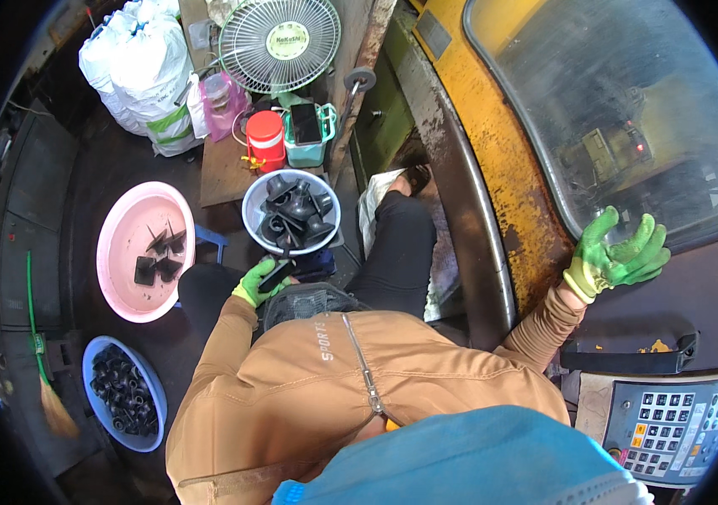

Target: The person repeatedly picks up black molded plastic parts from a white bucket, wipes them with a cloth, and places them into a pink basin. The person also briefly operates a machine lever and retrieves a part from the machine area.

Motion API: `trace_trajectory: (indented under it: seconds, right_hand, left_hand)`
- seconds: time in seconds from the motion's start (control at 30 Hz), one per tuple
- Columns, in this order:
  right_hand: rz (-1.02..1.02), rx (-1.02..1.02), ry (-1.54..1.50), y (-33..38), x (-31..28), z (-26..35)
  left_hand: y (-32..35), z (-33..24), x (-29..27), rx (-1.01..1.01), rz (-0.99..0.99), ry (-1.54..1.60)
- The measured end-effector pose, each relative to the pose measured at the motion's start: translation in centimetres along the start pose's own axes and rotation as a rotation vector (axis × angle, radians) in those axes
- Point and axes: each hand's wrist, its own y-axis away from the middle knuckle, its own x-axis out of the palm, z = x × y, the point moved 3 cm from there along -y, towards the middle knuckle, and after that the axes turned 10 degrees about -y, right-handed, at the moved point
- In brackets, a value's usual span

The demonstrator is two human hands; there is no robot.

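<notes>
My left hand (263, 284), in a green and yellow work glove, is closed around a small black plastic part (278, 273) close to my lap. Just beyond it, a pale round basin (249, 220) holds several black funnel-shaped pieces (296, 206). On the right, my right hand (618, 257) wears a matching glove and has its fingers spread, with nothing in it. It is over the lower edge of the machine door's window (628, 109); whether the palm touches the door cannot be seen. Below that hand is a black door handle (628, 360).
A pink tub (111, 252) with a few black pieces stands at left, above a blue tub (92, 396) full of small black parts. A fan (241, 71), a red jug (265, 135) and white sacks (136, 76) are ahead. A control panel (685, 425) sits at lower right.
</notes>
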Motion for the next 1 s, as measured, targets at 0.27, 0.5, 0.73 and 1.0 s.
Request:
trace_trajectory:
  seconds: [0.27, 0.5, 0.73, 1.0]
  right_hand:
    - [-0.257, 0.327, -0.666, 1.2, -0.9, 5.0]
    - [0.972, 1.236, -1.964, 9.6, 0.9, 28.3]
    - [1.361, 1.604, -2.612, 10.4, 0.0, 34.9]
    - [0.826, 1.94, -2.39, 13.9, 4.2, 32.8]
  left_hand:
    - [0.1, -6.8, 6.9, 0.217, 0.153, -0.15]
    - [1.0, -10.8, 19.3, 0.532, 0.153, -0.493]
    - [3.2, -11.0, 22.2, 0.575, -0.021, -1.009]
    - [4.5, -13.0, 22.6, 1.225, -0.48, -1.574]
